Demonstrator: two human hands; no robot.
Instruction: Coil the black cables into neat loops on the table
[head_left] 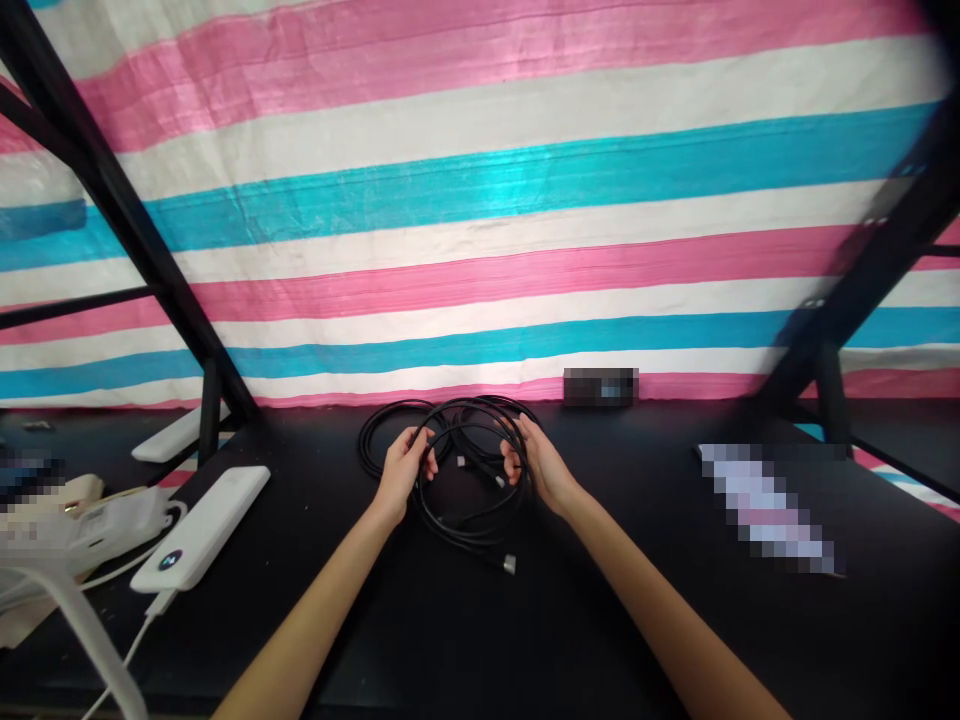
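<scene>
A coiled black cable (442,531) is held up between my two hands over the black table, forming a loose ring. My left hand (402,474) closes its fingers around the left side of the ring. On the opposite side, my right hand (547,468) grips the ring with curled fingers. A silver plug (509,564) hangs at the lower right end of the cable. Behind the ring lies another black cable coil (365,440) on the left, and a further coil (517,402) sits partly hidden at the right. Two small light plug ends show inside the ring.
A white power bank (206,525) with a lit display and a plugged-in white cable lies at left, beside a white charger (112,525). A blurred dark box (600,387) stands at the back. On the right is a pixelated flat item (769,510). Black frame bars slant up both sides.
</scene>
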